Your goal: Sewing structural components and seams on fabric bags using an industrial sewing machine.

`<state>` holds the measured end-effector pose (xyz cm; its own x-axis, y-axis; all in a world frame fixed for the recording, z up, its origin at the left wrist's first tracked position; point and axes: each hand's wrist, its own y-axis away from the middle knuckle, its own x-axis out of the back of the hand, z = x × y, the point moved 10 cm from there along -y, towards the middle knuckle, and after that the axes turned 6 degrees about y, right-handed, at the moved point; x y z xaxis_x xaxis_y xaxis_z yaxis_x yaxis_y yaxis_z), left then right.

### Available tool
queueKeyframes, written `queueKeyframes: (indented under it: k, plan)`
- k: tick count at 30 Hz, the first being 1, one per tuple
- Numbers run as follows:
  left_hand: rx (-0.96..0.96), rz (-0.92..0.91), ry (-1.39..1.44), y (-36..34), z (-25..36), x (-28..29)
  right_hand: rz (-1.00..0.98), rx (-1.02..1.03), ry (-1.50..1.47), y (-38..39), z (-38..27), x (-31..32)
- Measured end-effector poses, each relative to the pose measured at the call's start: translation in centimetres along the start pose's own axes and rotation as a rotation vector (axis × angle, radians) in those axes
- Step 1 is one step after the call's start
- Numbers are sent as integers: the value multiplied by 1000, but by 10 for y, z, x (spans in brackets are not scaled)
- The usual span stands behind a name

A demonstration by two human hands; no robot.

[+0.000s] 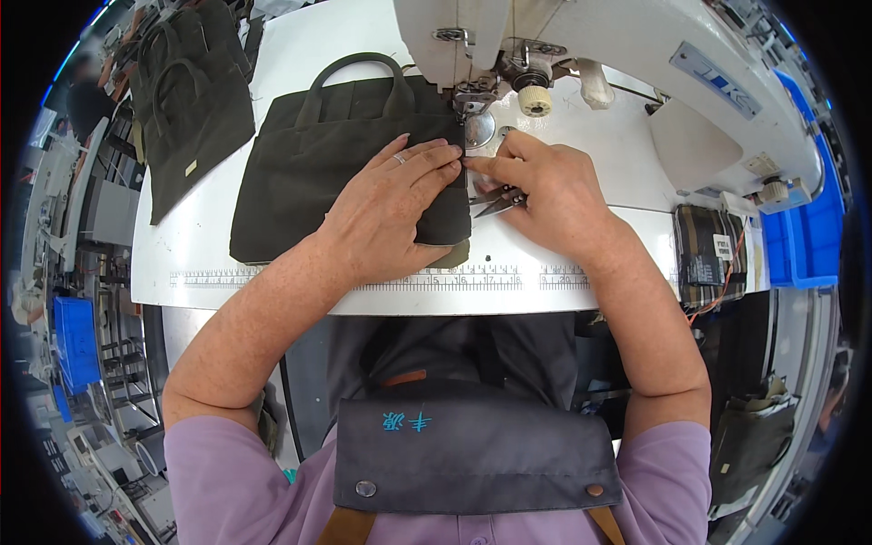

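A dark olive fabric bag [309,163] with a curved handle lies flat on the white sewing table [200,245], its right edge under the presser foot [472,100] of a white sewing machine [627,54]. My left hand [391,209], a ring on one finger, presses flat on the bag's right side, fingertips near the needle. My right hand [545,195] pinches the bag's edge with the fingertips and holds small thread snips [495,200] in the palm.
A stack of similar dark bags [186,100] lies at the table's far left. A ruler strip [454,277] runs along the table's near edge. A plaid pouch [708,254] and blue bins [808,236] sit at right. Another person [86,95] is at far left.
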<state>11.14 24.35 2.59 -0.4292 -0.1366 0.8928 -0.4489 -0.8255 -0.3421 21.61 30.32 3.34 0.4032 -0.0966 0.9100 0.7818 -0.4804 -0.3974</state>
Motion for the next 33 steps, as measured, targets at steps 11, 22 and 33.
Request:
queueKeyframes:
  k: [11,22,33]
  plan:
    - [33,1,73,2,-7,-2,17,88,107,-5,-14,3]
    - [62,-7,36,-11,-23,-3,-17,-13,155,-13,-6,-3]
    - [75,2,26,-21,-31,-5,-42,-47,166,-10,6,-6]
